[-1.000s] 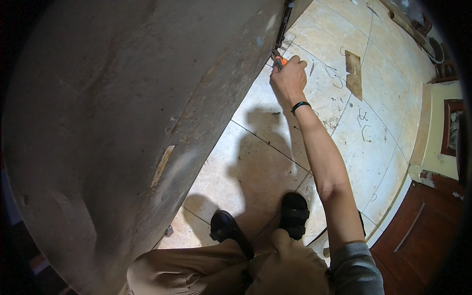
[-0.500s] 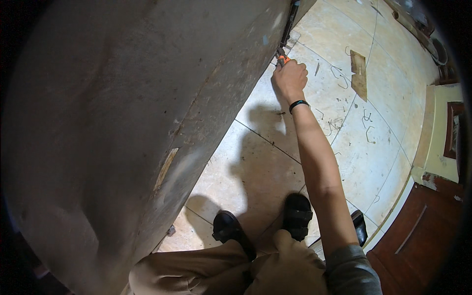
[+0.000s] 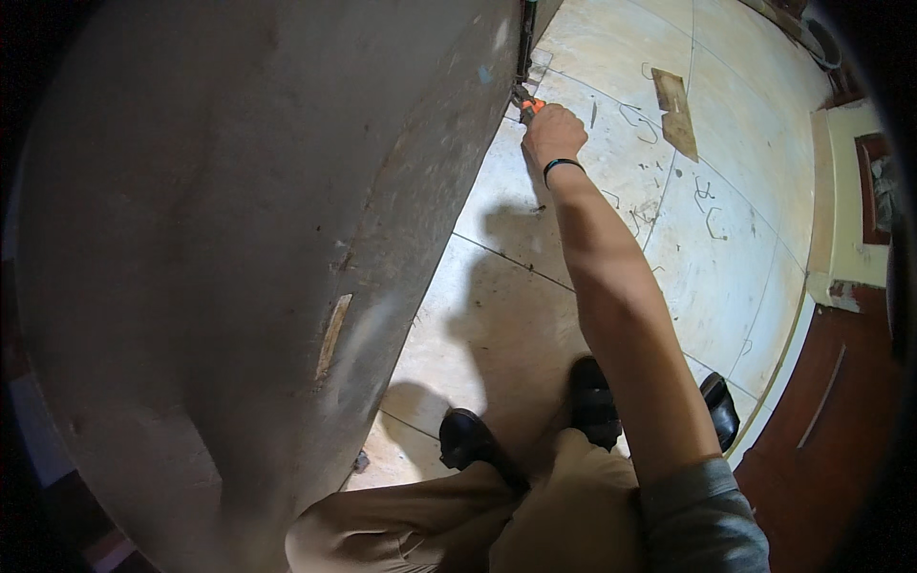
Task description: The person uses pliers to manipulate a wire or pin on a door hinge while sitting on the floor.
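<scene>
My right hand (image 3: 554,134) is closed around orange-handled pliers (image 3: 532,105). The jaws of the pliers meet the foot of a dark metal strip (image 3: 525,43) at the far edge of a large grey panel (image 3: 382,191); what exactly they grip is too small to tell. A dark band sits on my right wrist. My left hand is out of the picture.
Bent wire pieces (image 3: 714,223) and dark debris lie on the pale tiled floor (image 3: 525,325). A torn brown strip (image 3: 675,113) lies farther off. A black shoe (image 3: 720,411) stands at right, near a reddish-brown wooden panel (image 3: 812,411). The grey panel borders my left.
The view has shifted, so the scene sits a little differently. My right hand still grips the pliers at the same strip, with its wrist and the tool turned slightly.
</scene>
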`<act>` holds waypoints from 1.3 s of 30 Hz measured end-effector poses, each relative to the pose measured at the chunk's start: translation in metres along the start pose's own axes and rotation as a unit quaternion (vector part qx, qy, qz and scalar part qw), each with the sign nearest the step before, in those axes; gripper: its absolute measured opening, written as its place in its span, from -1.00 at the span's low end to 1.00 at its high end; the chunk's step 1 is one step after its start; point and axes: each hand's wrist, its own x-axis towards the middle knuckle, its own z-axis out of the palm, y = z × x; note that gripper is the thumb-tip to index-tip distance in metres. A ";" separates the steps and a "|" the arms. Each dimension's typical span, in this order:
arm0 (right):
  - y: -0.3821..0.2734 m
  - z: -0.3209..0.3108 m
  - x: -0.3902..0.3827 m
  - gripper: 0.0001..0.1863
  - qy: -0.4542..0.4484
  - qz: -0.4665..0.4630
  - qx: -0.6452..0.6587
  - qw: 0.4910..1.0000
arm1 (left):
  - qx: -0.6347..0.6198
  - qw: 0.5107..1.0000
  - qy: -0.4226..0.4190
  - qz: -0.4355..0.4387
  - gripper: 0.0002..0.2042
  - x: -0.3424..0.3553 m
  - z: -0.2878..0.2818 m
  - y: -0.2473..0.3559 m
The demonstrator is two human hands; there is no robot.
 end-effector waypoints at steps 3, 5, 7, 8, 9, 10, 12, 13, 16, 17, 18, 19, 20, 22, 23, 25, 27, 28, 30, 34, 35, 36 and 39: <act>-0.007 -0.005 -0.003 -0.71 -0.064 0.010 0.014 0.998 | -0.001 1.000 -0.016 -0.012 -0.37 -0.010 -0.012 -0.006; -0.007 -0.012 -0.005 -0.71 -0.082 0.005 0.006 0.997 | -0.021 0.998 -0.056 -0.005 -0.34 -0.017 -0.026 -0.017; -0.009 -0.023 -0.007 -0.71 -0.093 0.005 -0.007 0.996 | -0.033 0.997 -0.073 0.007 -0.36 -0.016 -0.031 -0.023; -0.012 -0.030 -0.009 -0.71 -0.107 0.008 -0.003 0.994 | -0.032 0.997 -0.071 0.012 -0.38 -0.014 -0.027 -0.022; -0.016 -0.036 -0.012 -0.70 -0.122 0.010 0.001 0.992 | -0.027 0.998 -0.061 0.021 -0.40 -0.011 -0.022 -0.019; -0.017 -0.041 -0.014 -0.70 -0.136 0.015 0.005 0.991 | -0.024 0.998 -0.051 0.031 -0.43 -0.006 -0.017 -0.017; -0.018 -0.043 -0.011 -0.69 -0.136 0.024 0.009 0.990 | -0.021 0.998 -0.043 0.044 -0.48 -0.001 -0.012 -0.013; -0.020 -0.044 -0.009 -0.69 -0.136 0.028 0.013 0.990 | -0.017 0.998 -0.043 0.053 -0.50 0.002 -0.010 -0.011; -0.016 -0.045 -0.015 -0.69 -0.127 0.017 0.023 0.991 | -0.012 0.995 -0.056 0.082 -0.57 0.007 -0.007 -0.003; -0.015 -0.043 -0.016 -0.70 -0.101 0.005 0.042 0.994 | -0.010 0.993 -0.066 0.095 -0.60 0.009 -0.005 0.001; -0.011 -0.042 -0.018 -0.71 -0.094 -0.005 0.050 0.994 | -0.009 0.991 -0.078 0.111 -0.62 0.013 -0.005 0.006; -0.006 -0.038 -0.018 -0.71 -0.087 -0.015 0.061 0.994 | -0.020 0.988 -0.102 0.113 -0.64 0.017 -0.006 0.014; 0.000 -0.036 -0.014 -0.72 -0.079 -0.025 0.070 0.994 | -0.043 0.984 -0.141 0.099 -0.67 0.023 -0.010 0.022; 0.010 -0.029 -0.010 -0.72 -0.045 -0.018 0.095 0.994 | -0.133 0.960 -0.247 -0.010 -0.62 0.035 -0.008 0.053; 0.011 -0.021 -0.013 -0.72 -0.024 -0.024 0.090 0.995 | -0.169 0.938 -0.259 -0.159 -0.56 0.027 0.000 0.079; 0.018 -0.019 -0.019 -0.68 -0.012 -0.024 0.095 0.995 | -0.307 0.848 -0.266 -0.341 -0.65 0.003 0.035 0.094; 0.011 -0.019 -0.020 -0.67 0.017 -0.081 0.073 0.994 | -0.298 0.794 -0.205 -0.489 -0.82 0.017 0.129 0.152; 0.012 -0.026 -0.020 -0.67 0.033 -0.110 0.059 0.992 | -0.327 0.772 -0.198 -0.508 -0.79 0.005 0.173 0.165; 0.015 -0.032 -0.021 -0.69 0.023 -0.123 0.026 0.992 | -0.483 0.620 -0.244 -0.568 -0.62 -0.017 0.254 0.173; 0.033 -0.036 -0.003 -0.73 -0.004 -0.130 0.000 0.991 | -0.551 0.434 -0.238 -0.672 -0.35 -0.050 0.411 0.199; 0.031 -0.033 0.000 -0.73 -0.013 -0.126 -0.002 0.992 | -0.581 0.377 -0.215 -0.689 -0.29 -0.050 0.442 0.197; 0.033 -0.029 0.006 -0.73 -0.021 -0.122 -0.006 0.992 | -0.603 0.362 -0.205 -0.680 -0.28 -0.044 0.466 0.198; 0.039 -0.028 0.016 -0.77 -0.001 -0.152 -0.039 0.988 | -0.641 0.348 -0.231 -0.644 -0.02 -0.025 0.524 0.202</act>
